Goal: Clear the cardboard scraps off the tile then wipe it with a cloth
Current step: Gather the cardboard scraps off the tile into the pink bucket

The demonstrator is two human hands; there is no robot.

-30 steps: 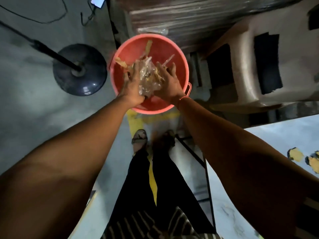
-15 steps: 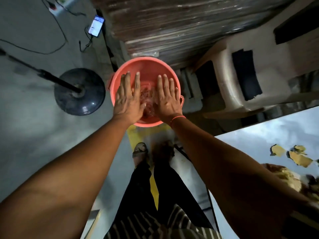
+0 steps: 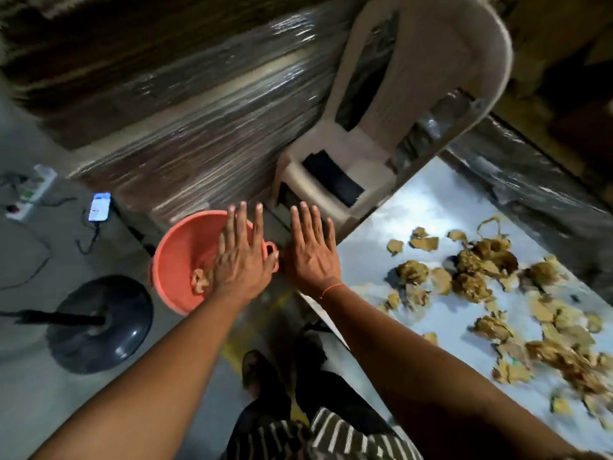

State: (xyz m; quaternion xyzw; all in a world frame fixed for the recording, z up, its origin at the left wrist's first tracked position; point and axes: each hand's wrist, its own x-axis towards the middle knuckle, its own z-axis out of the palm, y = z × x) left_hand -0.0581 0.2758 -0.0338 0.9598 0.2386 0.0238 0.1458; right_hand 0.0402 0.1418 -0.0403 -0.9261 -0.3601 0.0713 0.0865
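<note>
Over the orange bucket (image 3: 179, 260), both hands are flat, fingers straight and spread, holding nothing: left hand (image 3: 243, 257) above its rim, right hand (image 3: 311, 257) just beside it. One scrap (image 3: 199, 282) lies inside the bucket; the cardboard scraps (image 3: 481, 290) litter the tile (image 3: 431, 210) beyond the right hand.

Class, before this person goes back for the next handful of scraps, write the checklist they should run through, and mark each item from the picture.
1. Left hand empty, fingers straight: ok.
2. Right hand empty, fingers straight: ok.
3. Red bucket on the floor with room left; few scraps inside: ok.
4. Tile cleared of cardboard scraps: not ok, many remain.
5. Cloth ready for wiping: cannot tell, none in view.
</note>
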